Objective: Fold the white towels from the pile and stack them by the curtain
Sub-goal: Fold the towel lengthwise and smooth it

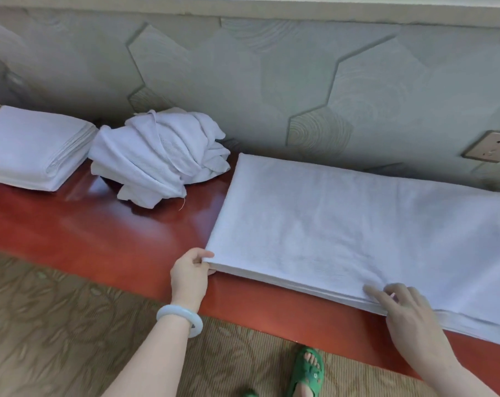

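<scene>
While pinching the towel [343, 224] corner in the left hand [190, 275], right hand [409, 316] flat further along that edge (gripping nothing), carry the pinch across, edges flush.

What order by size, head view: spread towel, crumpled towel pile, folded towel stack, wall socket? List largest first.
1. spread towel
2. crumpled towel pile and folded towel stack: look alike
3. wall socket

Soft daylight, glare on the red bench [134, 236]; blurred, bowed edges.
</scene>
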Demonstrator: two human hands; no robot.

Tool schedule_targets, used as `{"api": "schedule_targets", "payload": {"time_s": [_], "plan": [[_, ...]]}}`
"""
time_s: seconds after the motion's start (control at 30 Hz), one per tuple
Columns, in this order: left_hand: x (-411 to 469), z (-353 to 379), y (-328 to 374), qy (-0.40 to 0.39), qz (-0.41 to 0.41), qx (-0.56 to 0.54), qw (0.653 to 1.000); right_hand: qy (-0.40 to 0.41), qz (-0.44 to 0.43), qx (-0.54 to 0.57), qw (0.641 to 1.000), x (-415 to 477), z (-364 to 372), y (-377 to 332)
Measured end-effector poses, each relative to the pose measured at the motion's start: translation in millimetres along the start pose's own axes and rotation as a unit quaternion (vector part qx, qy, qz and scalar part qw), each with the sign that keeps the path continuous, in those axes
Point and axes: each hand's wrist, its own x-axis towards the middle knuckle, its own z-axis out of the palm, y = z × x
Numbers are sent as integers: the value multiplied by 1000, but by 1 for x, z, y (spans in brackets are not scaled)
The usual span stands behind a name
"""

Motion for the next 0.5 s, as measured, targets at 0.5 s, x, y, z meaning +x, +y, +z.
{"api": "schedule_targets", "payload": {"time_s": [0.5], "plan": [[10, -13, -4, 4, 60, 154, 986, 8, -8, 42, 999, -9, -7, -4]]}}
